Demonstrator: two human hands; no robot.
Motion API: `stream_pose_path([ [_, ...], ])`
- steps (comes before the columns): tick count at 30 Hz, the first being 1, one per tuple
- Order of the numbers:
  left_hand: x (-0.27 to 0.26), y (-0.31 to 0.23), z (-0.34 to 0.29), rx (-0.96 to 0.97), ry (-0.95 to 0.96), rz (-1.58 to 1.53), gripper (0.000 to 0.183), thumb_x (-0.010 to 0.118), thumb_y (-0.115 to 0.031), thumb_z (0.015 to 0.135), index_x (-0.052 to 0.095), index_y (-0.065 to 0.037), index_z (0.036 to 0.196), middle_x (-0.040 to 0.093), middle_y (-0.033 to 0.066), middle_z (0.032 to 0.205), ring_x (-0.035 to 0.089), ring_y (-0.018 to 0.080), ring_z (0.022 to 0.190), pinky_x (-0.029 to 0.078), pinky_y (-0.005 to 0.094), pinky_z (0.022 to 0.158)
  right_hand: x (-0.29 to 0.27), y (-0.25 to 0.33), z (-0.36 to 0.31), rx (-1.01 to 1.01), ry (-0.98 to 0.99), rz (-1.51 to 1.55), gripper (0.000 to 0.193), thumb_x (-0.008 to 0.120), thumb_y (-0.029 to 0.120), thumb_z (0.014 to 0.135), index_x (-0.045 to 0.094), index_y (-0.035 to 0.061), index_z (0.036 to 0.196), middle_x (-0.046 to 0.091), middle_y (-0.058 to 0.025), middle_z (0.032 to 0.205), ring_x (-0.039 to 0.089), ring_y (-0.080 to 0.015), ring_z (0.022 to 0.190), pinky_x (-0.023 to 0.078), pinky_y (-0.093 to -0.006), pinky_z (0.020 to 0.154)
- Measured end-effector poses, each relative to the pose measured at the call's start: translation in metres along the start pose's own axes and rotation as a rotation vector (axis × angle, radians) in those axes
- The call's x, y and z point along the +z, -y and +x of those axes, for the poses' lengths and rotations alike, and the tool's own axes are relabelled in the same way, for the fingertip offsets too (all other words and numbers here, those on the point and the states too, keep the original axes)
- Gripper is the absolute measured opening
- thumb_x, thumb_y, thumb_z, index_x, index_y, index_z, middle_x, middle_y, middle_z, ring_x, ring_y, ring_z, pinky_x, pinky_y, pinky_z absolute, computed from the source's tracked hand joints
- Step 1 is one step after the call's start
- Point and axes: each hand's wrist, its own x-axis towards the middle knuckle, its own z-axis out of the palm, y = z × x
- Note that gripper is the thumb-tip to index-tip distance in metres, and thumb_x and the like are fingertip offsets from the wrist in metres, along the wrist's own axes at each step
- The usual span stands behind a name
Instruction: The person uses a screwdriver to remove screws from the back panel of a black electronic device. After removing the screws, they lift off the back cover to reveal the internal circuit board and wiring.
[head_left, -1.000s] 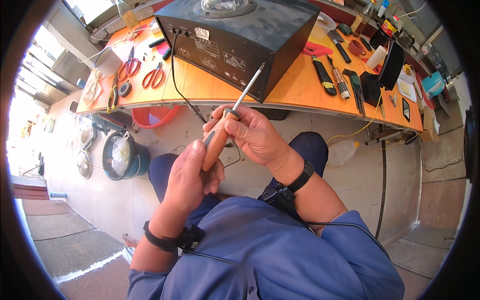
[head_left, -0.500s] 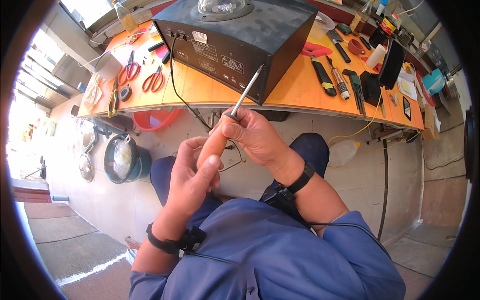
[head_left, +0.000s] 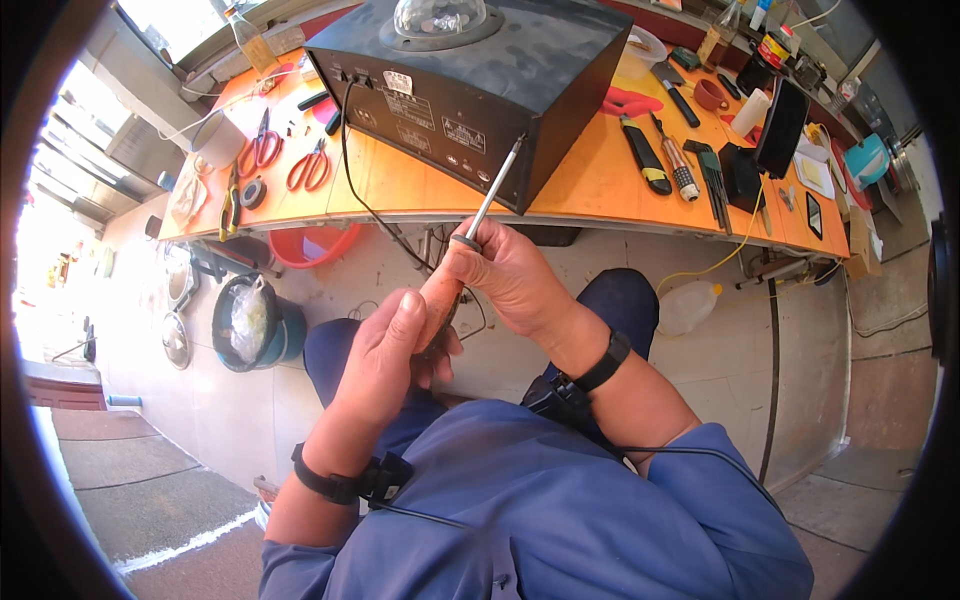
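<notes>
A screwdriver (head_left: 490,203) with a long metal shaft and an orange and dark handle points up and away from me. Its tip meets the rear panel of a black boxy device (head_left: 480,130), close to the panel's right edge. My right hand (head_left: 510,275) pinches the front of the handle where the shaft begins. Lower down, my left hand (head_left: 385,345) wraps the back end of the handle, thumb lying along it. On top of the device sits a clear dome (head_left: 440,14). A black cable (head_left: 345,150) runs from its panel down over the table edge.
On the orange table (head_left: 400,185), scissors (head_left: 308,170), pliers (head_left: 231,205) and black tape (head_left: 254,192) lie left. To the right are a utility knife (head_left: 645,157), hex keys (head_left: 712,180) and a phone (head_left: 784,130). A bucket (head_left: 285,335) and red basin (head_left: 310,248) stand below.
The screwdriver handle has turned, showing more of its dark side. My left thumb has slid upward along the handle, and my right hand has shifted slightly.
</notes>
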Motion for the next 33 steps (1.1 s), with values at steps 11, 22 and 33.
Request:
stream_pose_path([
  [11, 0.037, -0.041, 0.099, 0.424, -0.153, 0.352, 0.025, 0.066, -0.021, 0.102, 0.063, 0.001, 0.112, 0.068, 0.0035, 0.089, 0.065, 0.0092, 0.075, 0.051, 0.0234, 0.064, -0.031, 0.011, -0.037, 0.131, -0.181, -0.689, 0.039, 0.09, 0.027, 0.081, 0.058, 0.0052, 0.085, 0.054, 0.0028, 0.073, 0.048, -0.0053, 0.069, 0.041, -0.0252, 0.059],
  [22, 0.077, -0.04, 0.148, 0.566, -0.248, 0.3, 0.027, 0.069, -0.022, 0.096, 0.064, 0.004, 0.103, 0.07, 0.0168, 0.078, 0.07, 0.0289, 0.074, 0.054, 0.039, 0.069, -0.052, 0.027, -0.082, 0.186, -0.349, -0.639, 0.025, 0.084, 0.014, 0.087, 0.061, 0.007, 0.097, 0.06, 0.0038, 0.087, 0.055, -0.0051, 0.078, 0.046, -0.0226, 0.07],
  [33, 0.084, -0.042, 0.144, 0.578, -0.31, 0.432, 0.024, 0.059, -0.023, 0.101, 0.062, 0.0, 0.098, 0.068, 0.0249, 0.081, 0.066, 0.0461, 0.081, 0.051, 0.0493, 0.071, -0.064, 0.022, -0.092, 0.143, -0.354, -0.627, 0.022, 0.079, 0.019, 0.093, 0.065, 0.0033, 0.101, 0.069, 0.001, 0.09, 0.06, -0.006, 0.082, 0.049, -0.0247, 0.074],
])
